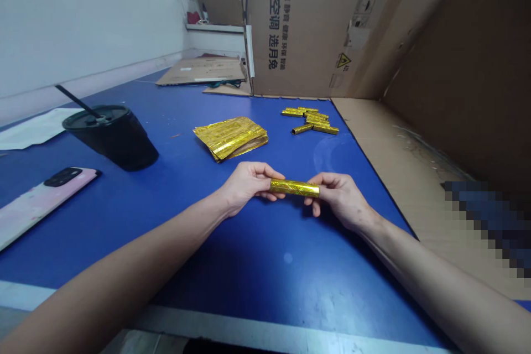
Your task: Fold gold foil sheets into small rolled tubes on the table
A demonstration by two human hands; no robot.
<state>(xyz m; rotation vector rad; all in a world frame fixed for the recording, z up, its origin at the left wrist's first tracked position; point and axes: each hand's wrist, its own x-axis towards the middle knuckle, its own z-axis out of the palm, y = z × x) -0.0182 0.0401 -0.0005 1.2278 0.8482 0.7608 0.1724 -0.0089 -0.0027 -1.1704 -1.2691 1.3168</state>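
Between my two hands, a shiny gold paper roll lies level just above the blue table. My left hand pinches its left end between thumb and fingers. At the other end, my right hand grips the roll with thumb and forefinger, its other fingers curled below. Beyond my left hand rests a stack of flat gold foil paper sheets, slightly fanned. Several finished-looking gold rolls are piled loosely farther back on the right.
A black tumbler with a straw stands at left, behind a pink phone. White paper lies by the wall. Large cardboard rises at the back and right; flat cardboard lies at the far end of the blue table.
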